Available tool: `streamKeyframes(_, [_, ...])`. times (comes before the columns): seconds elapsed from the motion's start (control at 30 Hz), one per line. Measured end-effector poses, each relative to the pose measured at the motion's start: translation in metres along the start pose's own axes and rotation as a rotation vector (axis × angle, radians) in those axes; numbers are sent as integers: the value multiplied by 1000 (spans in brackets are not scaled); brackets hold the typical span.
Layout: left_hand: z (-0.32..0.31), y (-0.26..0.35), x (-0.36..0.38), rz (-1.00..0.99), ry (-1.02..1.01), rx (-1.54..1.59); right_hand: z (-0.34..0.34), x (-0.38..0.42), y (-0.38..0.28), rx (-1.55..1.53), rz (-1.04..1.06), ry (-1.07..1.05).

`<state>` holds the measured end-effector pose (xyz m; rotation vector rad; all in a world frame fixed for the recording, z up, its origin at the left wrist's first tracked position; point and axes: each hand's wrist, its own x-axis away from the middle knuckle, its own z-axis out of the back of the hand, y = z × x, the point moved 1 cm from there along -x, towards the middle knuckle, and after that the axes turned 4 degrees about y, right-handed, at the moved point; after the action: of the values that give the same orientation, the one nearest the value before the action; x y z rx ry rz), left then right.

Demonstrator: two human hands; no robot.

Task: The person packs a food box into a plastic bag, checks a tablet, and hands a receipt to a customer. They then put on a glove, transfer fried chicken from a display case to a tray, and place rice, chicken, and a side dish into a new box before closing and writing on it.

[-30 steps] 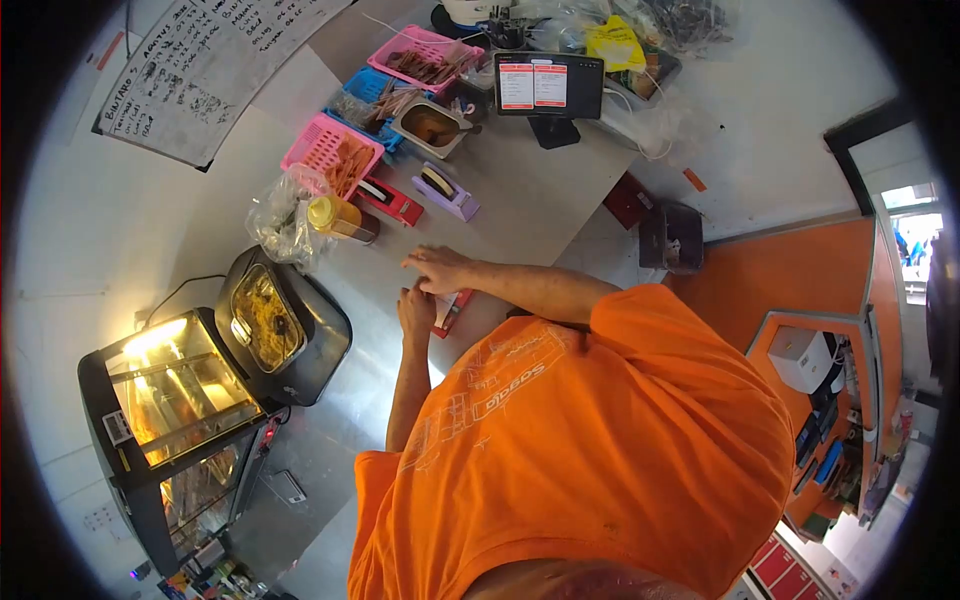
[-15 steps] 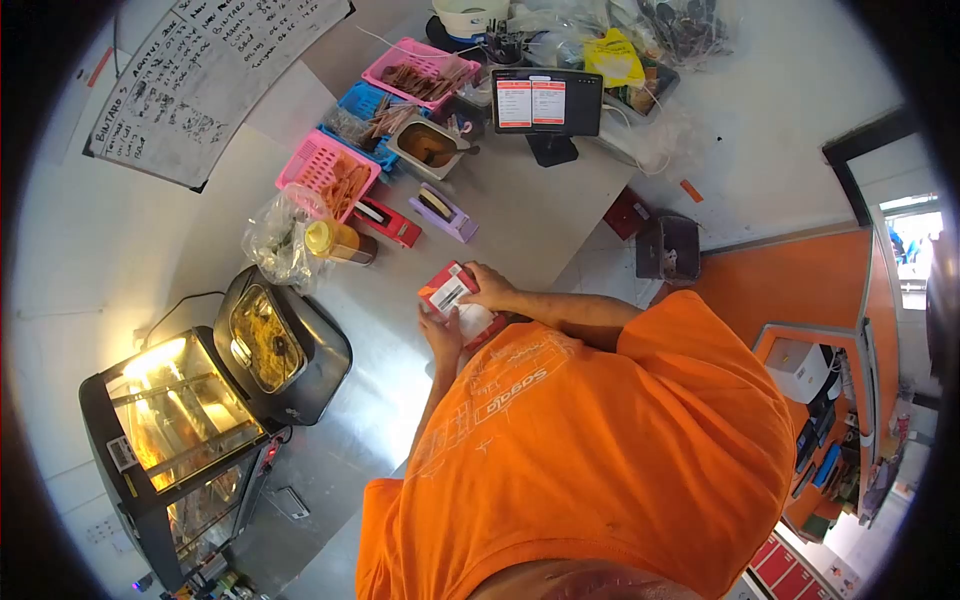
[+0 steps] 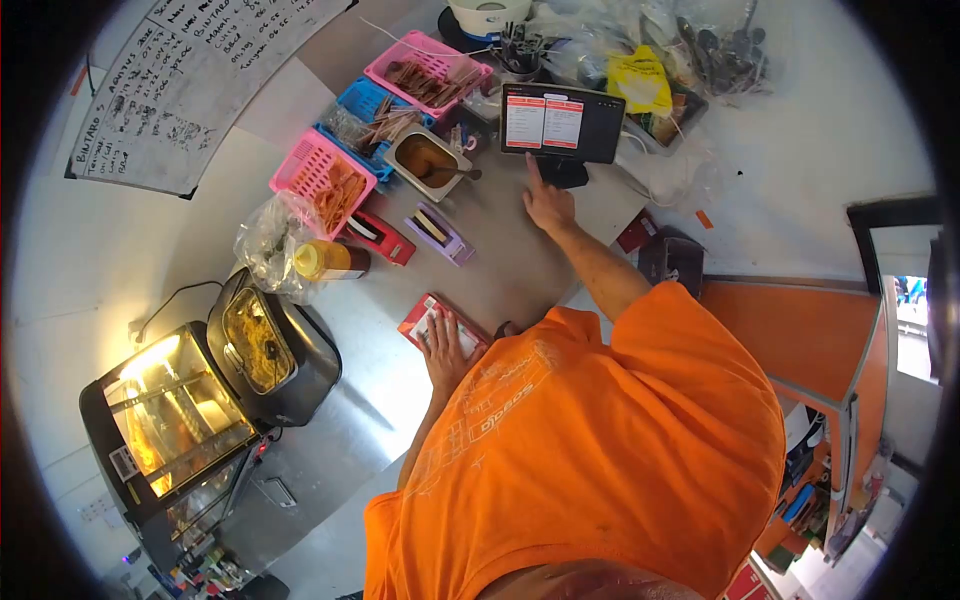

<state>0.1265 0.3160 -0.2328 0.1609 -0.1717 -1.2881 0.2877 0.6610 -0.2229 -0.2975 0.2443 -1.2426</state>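
Note:
My left hand (image 3: pixel 440 345) lies flat with fingers spread on top of a red and white box (image 3: pixel 464 328), which rests on the steel counter close to my shirt. The palm covers part of the box's white label. My right hand (image 3: pixel 550 207) reaches forward, its index finger stretched to the lower edge of a tablet (image 3: pixel 600 128) on a black stand. Two red-and-white panels show on the screen. Between the hands and the baskets sit a purple tape dispenser (image 3: pixel 441 235) and a red tape dispenser (image 3: pixel 385 240).
Pink baskets (image 3: pixel 300 172) and a blue basket (image 3: pixel 352 100) hold wrapped items along the wall. Nearby are a metal pan of brown sauce (image 3: pixel 428 160) with a ladle, and a yellow-capped bottle (image 3: pixel 325 260). A lit display warmer (image 3: pixel 180 410) and a black food warmer (image 3: pixel 315 350) stand at left.
My right hand has let go of the box and moved forward to the tablet. The left hand has gone from gripping the box's side to lying flat on it; the box now lies on the counter.

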Motion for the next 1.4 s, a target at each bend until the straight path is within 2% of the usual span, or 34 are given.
streamKeyframes(0.13, [-5,-1,-3,12,-17,-42,9,-29,5,124,47,-93])
streamKeyframes(0.23, [-10,-4,-2,-1,-16,-78,2,-35,13,89,77,-115])
streamKeyframes(0.43, [6,5,-2,14,-16,-41,3,-25,13,-102,107,81])
streamKeyframes(0.53, [7,4,-1,-21,30,-15,-1,-6,20,-383,30,220])
streamKeyframes(0.63, [12,4,-7,-30,46,20,-55,16,71,-644,-154,150])
streamKeyframes(0.73, [12,-12,-19,-53,64,30,-36,61,96,-879,-536,50])
streamKeyframes(0.83, [8,-26,-28,-97,71,2,-19,75,143,-641,-522,238])
streamKeyframes(0.93, [4,-23,-27,-133,38,-45,16,59,184,-486,-466,758])
streamKeyframes(1.0, [-5,-19,-25,-151,44,-86,75,47,193,-513,-499,638])
streamKeyframes(1.03, [-20,-19,-23,-156,38,-214,104,32,191,-535,-499,576])
streamKeyframes(1.13, [21,47,-18,-45,-20,6,141,-44,190,-392,-105,820])
streamKeyframes(1.17, [21,63,-19,-32,-25,35,167,-66,171,-270,-28,760])
streamKeyframes(1.27, [15,110,-40,-32,36,193,181,-162,150,-22,170,688])
streamKeyframes(1.3, [14,126,-52,-33,66,256,180,-192,144,110,95,634])
streamKeyframes(1.4, [12,174,-93,-16,132,341,167,-260,154,337,57,517])
